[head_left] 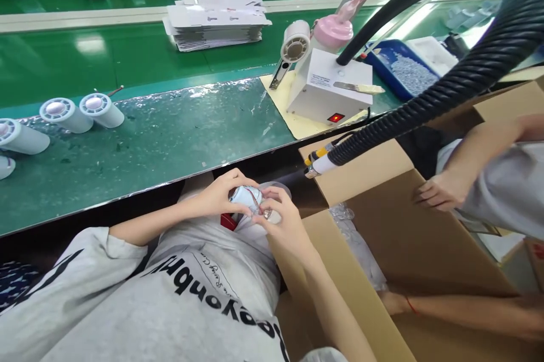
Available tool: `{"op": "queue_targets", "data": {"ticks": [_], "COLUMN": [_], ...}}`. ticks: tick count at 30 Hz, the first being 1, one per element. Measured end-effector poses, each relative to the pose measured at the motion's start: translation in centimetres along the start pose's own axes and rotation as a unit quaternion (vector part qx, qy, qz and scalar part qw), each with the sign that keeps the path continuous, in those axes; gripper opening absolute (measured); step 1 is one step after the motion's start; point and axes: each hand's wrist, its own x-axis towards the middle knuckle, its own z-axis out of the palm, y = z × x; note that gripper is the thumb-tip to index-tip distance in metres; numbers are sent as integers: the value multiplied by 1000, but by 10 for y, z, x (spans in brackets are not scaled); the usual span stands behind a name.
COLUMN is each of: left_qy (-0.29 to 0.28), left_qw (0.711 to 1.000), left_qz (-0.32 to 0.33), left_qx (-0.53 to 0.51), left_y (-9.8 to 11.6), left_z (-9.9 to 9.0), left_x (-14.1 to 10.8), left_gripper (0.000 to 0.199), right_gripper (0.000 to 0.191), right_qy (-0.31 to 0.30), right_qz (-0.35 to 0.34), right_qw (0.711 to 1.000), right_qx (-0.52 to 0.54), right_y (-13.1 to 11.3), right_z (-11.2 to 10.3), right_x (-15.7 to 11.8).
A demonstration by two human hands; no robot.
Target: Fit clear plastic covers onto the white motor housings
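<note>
Over my lap, both hands hold a light-blue cylindrical fan housing [245, 197] with dark and reddish wires across its side. My left hand [224, 195] curves around its left side, thumb below and fingers above. My right hand [284, 220] closes on the right end, where the wires run; a small shiny part shows by its fingertips, too small to name. Behind the right fingers is something clear and rounded, partly hidden. A red object [228, 221] lies under the housing on my lap. Similar fan housings [102, 110] lie at the left of the green bench.
A white box-shaped machine [331, 87] with a lit red switch stands on the bench [182, 135], beside a pink-topped bottle [334, 30]. A black corrugated hose [408, 118] arches at right. Below is an open carton [340, 271], with another person's hand [444, 189] nearby. Flat white boxes [216, 19] are stacked behind.
</note>
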Motion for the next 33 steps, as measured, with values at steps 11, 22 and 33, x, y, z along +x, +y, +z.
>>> {"op": "queue_targets", "data": {"ticks": [11, 22, 33], "left_qy": [-105, -103, -130], "left_qw": [982, 963, 979], "left_qz": [-20, -66, 32], "left_qx": [-153, -241, -155], "left_y": [-9, 13, 19], "left_z": [3, -2, -10], "left_x": [-3, -16, -21], "left_gripper": [66, 74, 68], "right_gripper": [24, 27, 36], "right_qy": [80, 37, 9], "right_qz": [117, -27, 72], "right_qw": [950, 996, 979], "right_qx": [278, 77, 188], "right_y": [-7, -19, -31], "right_z": [-5, -15, -19], "right_x": [-5, -19, -22]}}
